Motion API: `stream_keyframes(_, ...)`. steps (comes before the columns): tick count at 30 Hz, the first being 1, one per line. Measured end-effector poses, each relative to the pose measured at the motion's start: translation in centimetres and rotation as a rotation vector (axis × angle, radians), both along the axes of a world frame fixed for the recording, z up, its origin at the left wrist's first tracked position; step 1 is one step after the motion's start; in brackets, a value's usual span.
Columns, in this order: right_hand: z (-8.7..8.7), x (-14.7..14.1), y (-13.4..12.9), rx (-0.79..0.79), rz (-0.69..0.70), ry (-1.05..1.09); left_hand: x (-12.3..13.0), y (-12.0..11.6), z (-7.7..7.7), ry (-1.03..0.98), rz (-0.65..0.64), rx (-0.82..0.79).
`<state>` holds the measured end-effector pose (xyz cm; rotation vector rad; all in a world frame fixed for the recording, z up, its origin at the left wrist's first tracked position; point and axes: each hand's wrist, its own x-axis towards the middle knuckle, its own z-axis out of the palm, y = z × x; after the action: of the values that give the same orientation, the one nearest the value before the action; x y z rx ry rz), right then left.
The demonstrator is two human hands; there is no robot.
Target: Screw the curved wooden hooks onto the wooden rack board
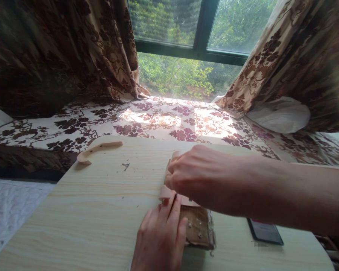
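Note:
My left hand [161, 233] lies with its fingers stretched forward, the fingertips pressing on a pale tan strap that looks like leather [165, 192]. Under the strap is a brown block [197, 227], seemingly wrapped in clear film, with several small metal bits on top. My right hand [186, 171] reaches in from the right and is closed in a fist just above the strap. Whatever its fingers grip is hidden. Another curled tan strap [100, 148] with dark holes rests at the table's far left.
Small dark metal pieces [125, 166] and crumbs lie on the light wooden table [87, 218]. A phone [264, 230] is at the right, below my forearm. Beyond the table are a flowered sill cover [127, 130], a white plastic bag [282, 114], patterned curtains [101, 49] and a window.

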<state>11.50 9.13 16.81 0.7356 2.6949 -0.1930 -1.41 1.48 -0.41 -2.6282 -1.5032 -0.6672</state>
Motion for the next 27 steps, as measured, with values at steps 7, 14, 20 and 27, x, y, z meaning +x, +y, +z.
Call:
stream_keyframes(7,-0.4,-0.1,0.1,0.047,-0.066,-0.06,0.0,0.0,-0.2,0.025,-0.025,0.047)
stream_keyframes(14,0.5,-0.4,0.3,0.004,-0.021,-0.107,-0.5,-0.3,-0.4,0.059,-0.033,0.033)
stream_keyframes(20,-0.2,0.0,0.2,0.092,-0.064,-0.087,-0.6,-0.4,-0.3,0.055,-0.035,0.085)
stream_keyframes(27,0.7,-0.1,0.3,0.001,-0.037,-0.089,-0.7,-0.3,-0.6,0.04,-0.024,0.115)
